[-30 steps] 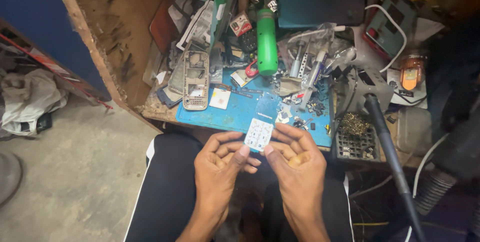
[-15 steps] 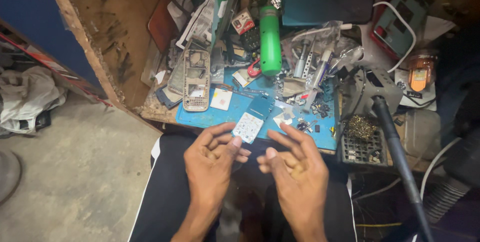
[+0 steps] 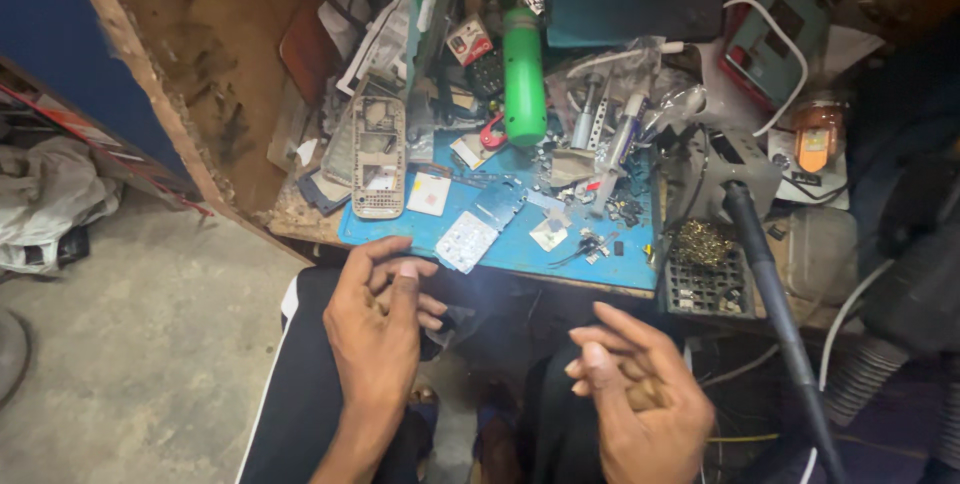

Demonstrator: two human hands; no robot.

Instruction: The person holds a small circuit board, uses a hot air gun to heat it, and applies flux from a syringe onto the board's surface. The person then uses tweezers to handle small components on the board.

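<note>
phone repair workshop: cluttered bench, blue work mat [image 3: 520, 244], gutted phone shell [image 3: 379, 156], hot-air wand [image 3: 770, 284], loose parts everywhere

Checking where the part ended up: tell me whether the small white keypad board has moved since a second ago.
Yes. The keypad board has left the hands and now lies on the blue mat, at its near edge, just beyond the left hand.

Blue work mat [image 3: 520, 249] just past the fingertips of the left hand [image 3: 380, 329]. On it nearest those fingers: white keypad sheet [image 3: 467, 241], grid of pale dots. Beyond it, silver-grey metal plate [image 3: 498, 206]. Further out: beige phone frame [image 3: 379, 156], bright green cylinder [image 3: 523, 79], dark teal phone [image 3: 634, 2]. Black trousers [image 3: 300, 394] with white side stripe under the fingers of both hands.
</note>
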